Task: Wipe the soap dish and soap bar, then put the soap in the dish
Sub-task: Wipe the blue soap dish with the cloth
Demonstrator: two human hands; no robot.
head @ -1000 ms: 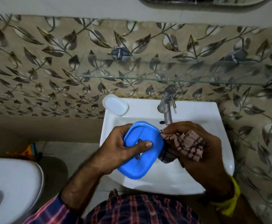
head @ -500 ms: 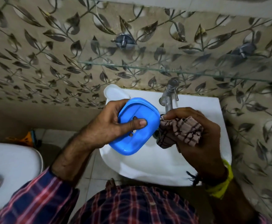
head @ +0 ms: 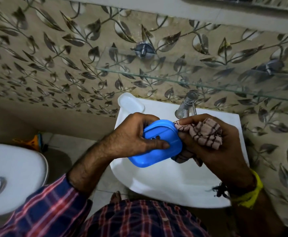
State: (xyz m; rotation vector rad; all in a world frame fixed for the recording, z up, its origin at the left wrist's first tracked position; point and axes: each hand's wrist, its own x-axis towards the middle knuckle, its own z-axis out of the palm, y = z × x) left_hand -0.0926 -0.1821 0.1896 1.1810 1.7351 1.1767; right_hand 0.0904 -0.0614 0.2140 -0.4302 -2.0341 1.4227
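Observation:
My left hand (head: 133, 139) grips a blue soap dish (head: 158, 147) above the white basin (head: 174, 178), thumb laid across its slotted face. My right hand (head: 213, 151) holds a bunched brown checked cloth (head: 206, 132) and presses it against the dish's right edge. A white soap bar (head: 131, 103) lies on the basin's back left corner, apart from both hands.
A chrome tap (head: 186, 106) stands at the back of the basin, just behind my right hand. A glass shelf (head: 191, 72) juts from the leaf-patterned wall above. A white toilet (head: 11, 182) sits to the left, with an orange item (head: 32, 142) on the floor.
The dish has tilted flatter and turned in my left hand. The cloth has come up against the dish's right edge. The camera view has shifted.

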